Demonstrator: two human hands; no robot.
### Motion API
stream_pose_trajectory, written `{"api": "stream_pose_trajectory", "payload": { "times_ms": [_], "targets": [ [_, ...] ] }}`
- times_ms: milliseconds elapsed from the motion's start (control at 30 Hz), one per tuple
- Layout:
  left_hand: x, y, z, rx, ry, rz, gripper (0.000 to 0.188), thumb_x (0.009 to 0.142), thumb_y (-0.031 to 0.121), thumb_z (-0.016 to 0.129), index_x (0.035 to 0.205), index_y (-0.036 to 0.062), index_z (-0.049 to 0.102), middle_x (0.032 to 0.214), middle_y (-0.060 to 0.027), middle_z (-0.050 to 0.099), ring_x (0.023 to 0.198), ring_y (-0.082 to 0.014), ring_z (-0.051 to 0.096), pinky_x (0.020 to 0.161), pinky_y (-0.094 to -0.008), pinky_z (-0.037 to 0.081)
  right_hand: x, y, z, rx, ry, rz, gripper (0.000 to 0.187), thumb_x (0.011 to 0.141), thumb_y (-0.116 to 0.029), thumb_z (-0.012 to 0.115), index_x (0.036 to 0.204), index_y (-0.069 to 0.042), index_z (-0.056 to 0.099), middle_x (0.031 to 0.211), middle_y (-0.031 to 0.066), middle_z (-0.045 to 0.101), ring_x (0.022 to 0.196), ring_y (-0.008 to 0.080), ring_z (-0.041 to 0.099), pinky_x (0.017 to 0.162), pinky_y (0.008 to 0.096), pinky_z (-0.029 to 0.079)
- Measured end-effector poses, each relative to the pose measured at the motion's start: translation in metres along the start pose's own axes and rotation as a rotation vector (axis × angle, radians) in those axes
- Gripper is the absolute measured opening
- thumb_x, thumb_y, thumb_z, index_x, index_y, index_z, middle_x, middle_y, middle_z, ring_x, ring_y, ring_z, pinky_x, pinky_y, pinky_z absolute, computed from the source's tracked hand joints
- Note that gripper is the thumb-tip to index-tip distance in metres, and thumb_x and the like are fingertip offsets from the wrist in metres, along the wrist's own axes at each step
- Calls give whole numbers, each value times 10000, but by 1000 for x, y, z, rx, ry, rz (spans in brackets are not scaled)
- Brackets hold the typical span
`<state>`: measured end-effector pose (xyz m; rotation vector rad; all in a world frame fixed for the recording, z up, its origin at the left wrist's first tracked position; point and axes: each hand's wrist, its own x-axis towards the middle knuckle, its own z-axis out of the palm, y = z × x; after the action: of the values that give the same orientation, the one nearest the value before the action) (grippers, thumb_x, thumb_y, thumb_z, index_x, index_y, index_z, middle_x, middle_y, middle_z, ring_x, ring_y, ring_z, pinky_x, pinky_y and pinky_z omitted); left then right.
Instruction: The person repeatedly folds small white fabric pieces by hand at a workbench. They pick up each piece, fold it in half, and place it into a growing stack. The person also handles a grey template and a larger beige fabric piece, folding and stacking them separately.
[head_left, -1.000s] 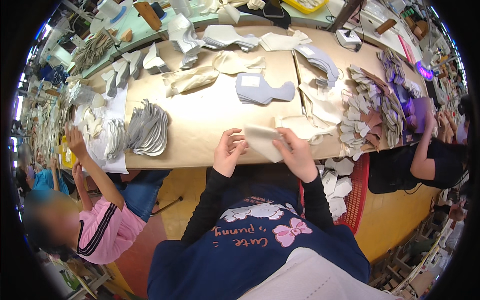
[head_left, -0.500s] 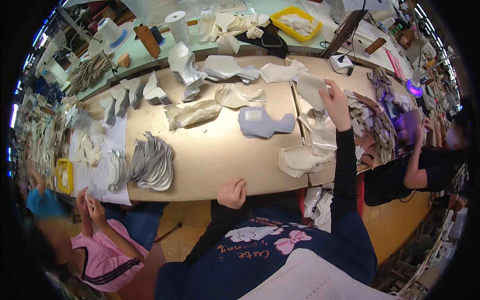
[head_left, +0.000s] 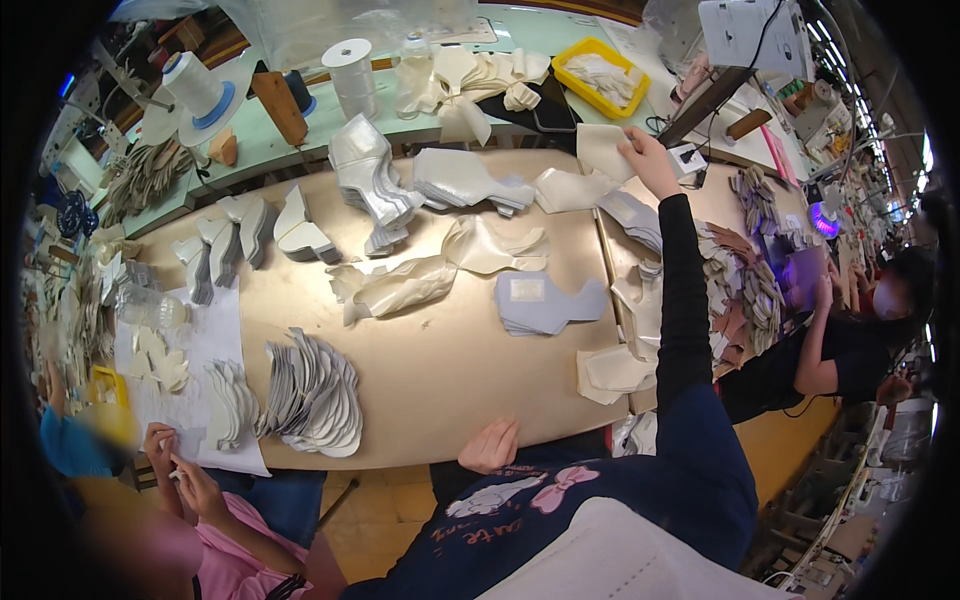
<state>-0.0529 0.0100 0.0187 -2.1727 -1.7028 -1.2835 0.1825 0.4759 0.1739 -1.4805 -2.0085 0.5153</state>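
At the far right of the table, my right hand (head_left: pixel 648 162) pinches the near right corner of a cream sheet piece (head_left: pixel 601 150) between thumb and fingers, arm stretched out. Just below it lies a stack of grey cut pieces (head_left: pixel 632 220). My left hand (head_left: pixel 489 447) rests at the near table edge with its fingers curled in, and nothing shows in it. Between the hands sits a stack of flat grey shaped pieces (head_left: pixel 545 304) with a pale patch on top. Crumpled cream pieces (head_left: pixel 405 287) lie to its left, and more cream pieces (head_left: pixel 612 372) to its right.
Stacks of silvery grey pieces (head_left: pixel 460 177) line the far side. A bundle of grey curved pieces (head_left: pixel 312 392) lies at the near left. Beyond are a thread spool (head_left: pixel 350 75) and a yellow basket (head_left: pixel 590 95). Co-workers sit at left and right.
My right hand has carried the cream sheet farther away, uncovering the grey stack beneath. My left hand stays at the near edge. The whole view has shifted.
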Motion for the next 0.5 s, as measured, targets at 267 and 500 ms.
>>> {"api": "stream_pose_trajectory", "payload": {
  "times_ms": [267, 500],
  "targets": [
    [4, -1, -5, -16, -39, -13, 208, 747, 81, 662, 946, 63, 718, 952, -45, 716, 805, -178, 708, 669, -265, 560, 4, 63, -7, 305, -141, 78, 253, 934, -119, 600, 1153, 9, 600, 874, 58, 698, 775, 102, 618, 721, 262, 487],
    [4, 0, -7, -51, -137, -20, 219, 710, 60, 678, 927, 54, 706, 934, -69, 718, 772, -202, 708, 646, -287, 568, 12, 145, -25, 206, 32, 254, 279, 901, -137, 591, 1153, -18, 610, 863, 98, 682, 784, 158, 630, 719, 316, 488]
  ]
}}
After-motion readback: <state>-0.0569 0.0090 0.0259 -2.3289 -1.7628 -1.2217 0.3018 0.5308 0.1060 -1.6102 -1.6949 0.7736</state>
